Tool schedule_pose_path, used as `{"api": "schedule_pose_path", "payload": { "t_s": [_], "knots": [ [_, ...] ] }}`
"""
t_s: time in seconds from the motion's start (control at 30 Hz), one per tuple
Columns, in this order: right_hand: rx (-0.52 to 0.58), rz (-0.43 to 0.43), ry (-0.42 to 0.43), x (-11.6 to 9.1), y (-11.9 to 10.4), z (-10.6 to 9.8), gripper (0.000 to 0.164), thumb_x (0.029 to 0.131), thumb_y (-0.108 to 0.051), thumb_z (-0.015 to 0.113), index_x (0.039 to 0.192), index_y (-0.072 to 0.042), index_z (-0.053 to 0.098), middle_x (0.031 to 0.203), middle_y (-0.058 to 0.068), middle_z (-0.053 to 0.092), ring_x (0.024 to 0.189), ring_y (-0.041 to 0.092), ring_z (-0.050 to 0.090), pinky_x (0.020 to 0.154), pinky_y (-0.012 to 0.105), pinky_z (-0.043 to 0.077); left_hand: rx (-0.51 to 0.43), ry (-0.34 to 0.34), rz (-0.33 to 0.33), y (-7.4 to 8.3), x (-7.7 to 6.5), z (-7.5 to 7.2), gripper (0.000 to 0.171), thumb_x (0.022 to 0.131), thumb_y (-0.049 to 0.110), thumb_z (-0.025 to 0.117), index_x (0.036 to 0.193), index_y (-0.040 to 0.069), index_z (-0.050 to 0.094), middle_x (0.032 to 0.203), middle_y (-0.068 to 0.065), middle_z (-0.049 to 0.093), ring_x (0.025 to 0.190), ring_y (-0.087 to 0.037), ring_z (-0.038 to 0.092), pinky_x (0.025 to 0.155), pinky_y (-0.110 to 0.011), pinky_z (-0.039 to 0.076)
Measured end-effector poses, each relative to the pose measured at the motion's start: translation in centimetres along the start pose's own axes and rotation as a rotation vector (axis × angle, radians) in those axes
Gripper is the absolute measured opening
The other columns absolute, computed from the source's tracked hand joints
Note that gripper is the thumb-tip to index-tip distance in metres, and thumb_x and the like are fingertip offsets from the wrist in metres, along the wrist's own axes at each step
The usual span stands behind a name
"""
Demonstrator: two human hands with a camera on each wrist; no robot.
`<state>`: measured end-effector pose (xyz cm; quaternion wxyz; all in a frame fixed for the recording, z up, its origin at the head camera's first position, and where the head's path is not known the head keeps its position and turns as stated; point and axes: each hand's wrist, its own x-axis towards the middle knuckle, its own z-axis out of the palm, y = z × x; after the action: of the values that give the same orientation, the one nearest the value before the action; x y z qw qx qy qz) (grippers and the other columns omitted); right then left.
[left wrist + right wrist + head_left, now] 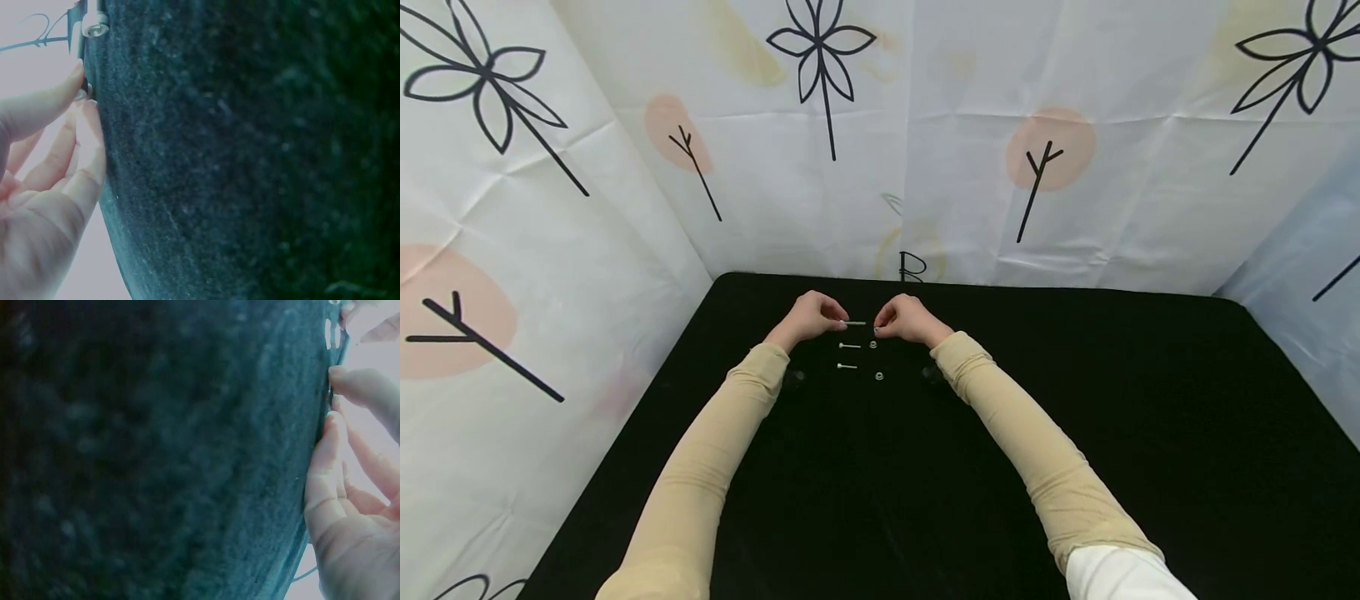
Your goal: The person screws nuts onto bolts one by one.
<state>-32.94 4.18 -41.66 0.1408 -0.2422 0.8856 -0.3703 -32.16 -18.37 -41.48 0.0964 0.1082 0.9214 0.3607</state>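
My left hand [811, 320] pinches a bolt [854, 323] by its head end between thumb and fingertips, its shank pointing right toward the other hand. In the left wrist view, the thumb [47, 106] and fingers close on that bolt at the cloth's edge. Facing it, my right hand [910, 320] pinches a small metal nut [876, 330], mostly hidden by the fingertips. A short gap separates the two hands. Nearer to me lie two more bolts, one [850, 346] behind the other [847, 366]. Right of them sit two nuts, a far one [873, 344] and a near one [879, 376].
Black cloth [880, 483] covers the table. White patterned sheets [962, 200] hang close behind its back edge and along the left side. A dark round object [795, 379] shows beside the left wrist, and another [932, 376] by the right wrist.
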Motion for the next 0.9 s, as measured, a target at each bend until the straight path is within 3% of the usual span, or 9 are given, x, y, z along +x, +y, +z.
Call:
{"api": "schedule_pose_path", "payload": {
  "t_s": [0.13,0.33,0.47,0.63,0.73,0.9],
  "knots": [
    [0.088,0.016,0.029,-0.4,0.4,-0.8,0.014,0.091,-0.015,0.068,0.100,-0.005,0.073,0.096,0.005,0.069,0.084,0.019,0.062,0.074,0.032,0.054,-0.001,0.014,0.019,0.3,-0.1,-0.2,0.015,0.091,0.011,0.067,0.103,0.003,0.071,0.101,-0.011,0.068,0.096,-0.025,0.062,0.083,-0.040,0.054],
    [0.359,0.072,0.057,-2.3,1.0,-3.0,0.023,0.093,-0.011,0.065,0.111,0.002,0.068,0.110,0.013,0.066,0.096,0.024,0.064,0.084,0.033,0.055,-0.040,0.041,0.005,0.7,-0.4,-0.7,0.015,0.094,0.012,0.064,0.103,0.002,0.070,0.101,-0.013,0.067,0.092,-0.026,0.065,0.080,-0.040,0.055],
    [0.537,0.096,0.076,-4.0,1.5,-4.2,0.029,0.094,-0.010,0.063,0.118,0.005,0.063,0.119,0.015,0.062,0.108,0.025,0.060,0.092,0.033,0.052,-0.089,0.057,0.038,1.3,-0.7,-0.6,0.017,0.094,0.015,0.064,0.104,0.003,0.070,0.100,-0.013,0.066,0.089,-0.026,0.065,0.079,-0.041,0.055],
    [0.671,0.075,0.097,-6.8,1.8,-5.3,0.033,0.094,-0.010,0.063,0.122,0.008,0.059,0.126,0.019,0.057,0.114,0.028,0.056,0.097,0.036,0.049,-0.190,0.043,0.107,3.0,-1.3,0.3,0.020,0.095,0.018,0.063,0.106,0.003,0.070,0.099,-0.012,0.068,0.086,-0.023,0.065,0.080,-0.038,0.056],
    [0.696,0.052,0.108,-8.8,1.9,-5.8,0.035,0.094,-0.011,0.063,0.123,0.009,0.057,0.129,0.021,0.055,0.116,0.031,0.055,0.097,0.036,0.049,-0.259,0.022,0.144,4.4,-1.9,1.0,0.021,0.095,0.018,0.063,0.107,0.002,0.069,0.100,-0.012,0.068,0.087,-0.023,0.066,0.081,-0.035,0.057],
    [0.747,0.017,0.127,-12.0,2.3,-6.7,0.038,0.096,-0.011,0.061,0.128,0.008,0.054,0.134,0.026,0.048,0.118,0.033,0.052,0.095,0.031,0.050,-0.368,-0.009,0.220,7.0,-3.1,2.3,0.024,0.095,0.017,0.063,0.109,-0.002,0.067,0.100,-0.016,0.068,0.090,-0.032,0.065,0.083,-0.041,0.056]
  ]
}}
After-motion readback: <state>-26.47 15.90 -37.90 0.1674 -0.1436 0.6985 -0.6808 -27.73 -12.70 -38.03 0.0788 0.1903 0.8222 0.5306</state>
